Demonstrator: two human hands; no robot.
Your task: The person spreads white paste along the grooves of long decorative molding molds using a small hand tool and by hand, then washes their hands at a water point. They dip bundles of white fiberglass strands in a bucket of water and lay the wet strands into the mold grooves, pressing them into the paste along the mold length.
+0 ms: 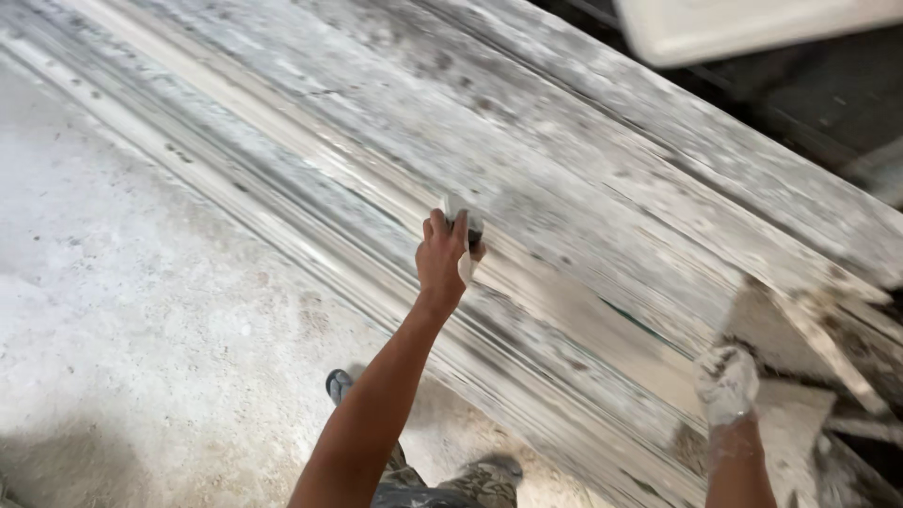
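Left hand (442, 261) fingers grip sanding block (463, 235), mid-rub on dusty moulded panel (583, 188); right hand (726, 384), fingers curled, empty, braces panel edge. Next stroke needs steady pressure.

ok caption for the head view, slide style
Left hand presses a sanding block on a long plaster moulding; dusty right hand rests nearby.
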